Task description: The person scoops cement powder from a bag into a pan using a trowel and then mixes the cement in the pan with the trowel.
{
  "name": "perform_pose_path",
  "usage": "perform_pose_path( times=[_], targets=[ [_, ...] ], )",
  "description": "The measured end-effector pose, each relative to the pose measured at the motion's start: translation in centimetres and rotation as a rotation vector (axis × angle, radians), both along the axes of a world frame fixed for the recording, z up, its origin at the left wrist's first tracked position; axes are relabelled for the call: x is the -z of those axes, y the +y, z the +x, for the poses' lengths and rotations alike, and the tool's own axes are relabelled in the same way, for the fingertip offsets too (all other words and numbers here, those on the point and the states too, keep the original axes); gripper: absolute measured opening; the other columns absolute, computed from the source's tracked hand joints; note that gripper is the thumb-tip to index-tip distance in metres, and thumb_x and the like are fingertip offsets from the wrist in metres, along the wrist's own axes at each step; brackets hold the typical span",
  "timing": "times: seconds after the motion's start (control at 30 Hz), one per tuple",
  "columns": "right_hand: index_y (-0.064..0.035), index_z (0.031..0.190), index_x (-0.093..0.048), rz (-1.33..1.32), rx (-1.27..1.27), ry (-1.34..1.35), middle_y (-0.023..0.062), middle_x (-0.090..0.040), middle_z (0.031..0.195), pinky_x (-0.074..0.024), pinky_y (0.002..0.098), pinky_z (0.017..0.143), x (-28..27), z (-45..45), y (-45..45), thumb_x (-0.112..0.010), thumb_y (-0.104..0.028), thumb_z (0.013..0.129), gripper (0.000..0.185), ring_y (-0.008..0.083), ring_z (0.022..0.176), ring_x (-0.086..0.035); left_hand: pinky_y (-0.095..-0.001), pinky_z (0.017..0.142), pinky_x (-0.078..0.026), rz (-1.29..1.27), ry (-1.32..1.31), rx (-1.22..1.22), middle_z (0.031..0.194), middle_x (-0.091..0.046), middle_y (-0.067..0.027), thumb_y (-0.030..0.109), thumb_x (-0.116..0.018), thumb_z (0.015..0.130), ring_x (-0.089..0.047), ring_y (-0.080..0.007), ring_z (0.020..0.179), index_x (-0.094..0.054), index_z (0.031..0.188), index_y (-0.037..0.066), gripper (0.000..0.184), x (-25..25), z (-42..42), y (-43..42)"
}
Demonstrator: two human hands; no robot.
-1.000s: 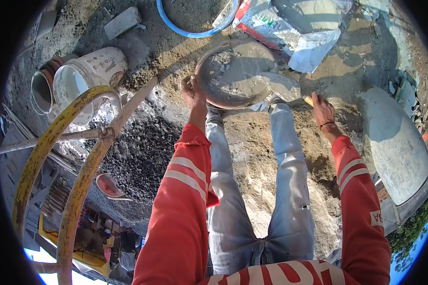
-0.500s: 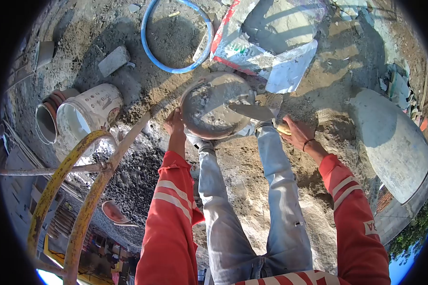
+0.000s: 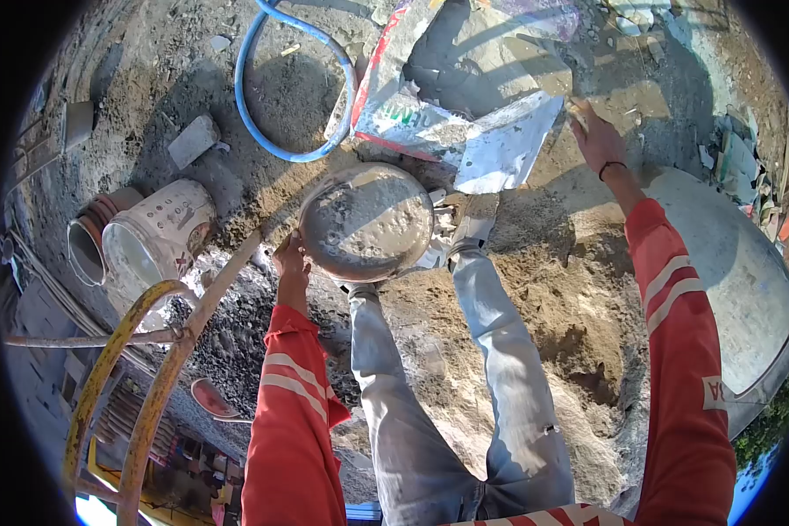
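A round basin [image 3: 307, 237] of wet grey mortar [image 3: 373, 210] rests on the ground just beyond my feet. My left hand [image 3: 292, 261] is closed at its near-left rim. Stretched out to the far right, my right hand [image 3: 600, 143] wraps around the handle of a trowel [image 3: 575, 112]. The trowel's blade reaches over the torn-open cement bag [image 3: 425, 131] and is hard to tell from the grey powder there. One white paper flap [image 3: 510, 145] of the bag is folded outward towards me.
A blue hose loop [image 3: 241, 83] lies left of the bag. White buckets [image 3: 162, 223] and a concrete block [image 3: 194, 141] are at the left. Yellow metal bars [image 3: 149, 412] rise at lower left beside dark gravel [image 3: 245, 337]. A large grey curved shell [image 3: 719, 263] stands at right.
My right hand has carried the trowel from above the basin out to the cement bag. My left hand stays at the basin's rim. The whole view has shifted slightly.
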State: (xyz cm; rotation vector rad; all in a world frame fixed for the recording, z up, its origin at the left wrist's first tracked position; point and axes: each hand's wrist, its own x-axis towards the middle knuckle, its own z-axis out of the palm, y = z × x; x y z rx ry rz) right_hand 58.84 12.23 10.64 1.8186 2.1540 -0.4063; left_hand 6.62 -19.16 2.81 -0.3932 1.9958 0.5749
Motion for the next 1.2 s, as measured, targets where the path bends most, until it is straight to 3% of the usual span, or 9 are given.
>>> perform_pose_path(
  times=[0.1,0.27,0.53,0.97,1.0,1.03,1.1,1.13,1.2],
  targets=[
    [-0.0238,0.127,-0.052,-0.047,-0.014,0.013,0.0169,-0.068,0.100,-0.0509,0.0511,0.078,5.4,0.5,4.8,-0.047,-0.042,0.096,0.036,0.0424,0.092,-0.063,-0.0335,0.064,-0.040,-0.025,0.075,-0.022,0.082,-0.055,0.0047,0.038,-0.063,0.092,-0.046,-0.0101,0.073,-0.068,0.113,0.020,0.028,-1.2,0.9,1.0],
    [-0.0224,0.133,-0.052,-0.103,-0.194,0.123,0.0093,-0.065,0.117,-0.0430,0.0469,0.097,9.4,2.5,4.5,-0.045,-0.044,0.097,0.043,0.0355,0.106,-0.060,-0.0394,0.073,-0.040,-0.015,0.045,-0.083,0.087,-0.053,0.0050,0.038,-0.063,0.092,-0.045,-0.0114,0.080,-0.066,0.116,0.020,0.030,-0.5,0.5,0.4],
    [-0.0130,0.133,-0.052,-0.394,-0.173,0.423,0.0198,-0.062,0.120,-0.0459,0.0411,0.095,8.2,1.5,4.6,-0.048,-0.037,0.098,0.042,0.0372,0.110,-0.059,-0.0419,0.076,-0.038,-0.059,0.012,-0.086,0.092,-0.055,0.0062,0.037,-0.064,0.092,-0.045,-0.0114,0.085,-0.064,0.119,0.023,0.030,0.0,-0.1,0.2],
    [-0.0054,0.136,-0.049,-0.582,-0.122,0.583,0.0210,-0.059,0.126,-0.0436,0.0406,0.100,9.1,-4.1,1.3,-0.048,-0.037,0.097,0.050,0.0331,0.118,-0.056,-0.0481,0.088,-0.035,-0.085,-0.049,-0.057,0.093,-0.050,0.0073,0.039,-0.059,0.095,-0.044,-0.0113,0.084,-0.059,0.114,0.028,0.022,0.2,-0.5,0.4],
    [-0.0070,0.138,-0.047,-0.489,-0.136,0.612,0.0179,-0.067,0.108,-0.0510,0.0389,0.084,9.2,-5.4,0.7,-0.049,-0.043,0.097,0.055,0.0274,0.093,-0.066,-0.0481,0.088,-0.035,-0.092,-0.045,-0.051,0.093,-0.050,0.0073,0.039,-0.059,0.095,-0.044,-0.0113,0.084,-0.059,0.114,0.028,0.022,0.2,-0.8,0.2],
    [-0.0070,0.138,-0.047,-0.489,-0.136,0.620,0.0179,-0.067,0.108,-0.0510,0.0389,0.084,9.0,-6.2,0.8,-0.049,-0.043,0.097,0.055,0.0274,0.093,-0.066,-0.0472,0.084,-0.036,-0.104,-0.035,-0.059,0.095,-0.052,0.0059,0.037,-0.060,0.095,-0.045,-0.0129,0.087,-0.059,0.121,0.026,0.029,0.4,-0.9,0.2],
    [-0.0077,0.139,-0.048,-0.805,0.216,0.568,0.0065,-0.062,0.076,-0.0507,0.0337,0.058,7.7,-7.7,0.1,-0.052,-0.040,0.097,0.053,0.0154,0.060,-0.059,-0.0462,0.080,-0.038,-0.126,-0.030,-0.056,0.098,-0.055,0.0046,0.035,-0.060,0.095,-0.047,-0.0145,0.091,-0.059,0.128,0.023,0.035,0.5,-0.8,-0.1],
    [-0.0085,0.139,-0.047,-0.815,0.390,0.668,-0.0022,-0.046,0.060,-0.0400,0.0289,0.041,8.0,-8.8,-0.9,-0.055,-0.040,0.097,0.053,0.0072,0.044,-0.042,-0.0462,0.080,-0.038,-0.109,-0.024,-0.057,0.098,-0.054,0.0047,0.035,-0.060,0.095,-0.047,-0.0144,0.091,-0.059,0.128,0.023,0.035,0.6,-0.8,0.2],
    [-0.0088,0.140,-0.046,-0.829,0.478,0.725,-0.0015,-0.046,0.059,-0.0391,0.0281,0.040,7.6,-10.1,-1.7,-0.055,-0.041,0.096,0.055,0.0076,0.044,-0.043,-0.0466,0.081,-0.038,-0.102,-0.025,-0.055,0.100,-0.054,0.0048,0.036,-0.059,0.095,-0.047,-0.0144,0.090,-0.059,0.127,0.022,0.035,0.8,-0.8,0.0]
  ],
)
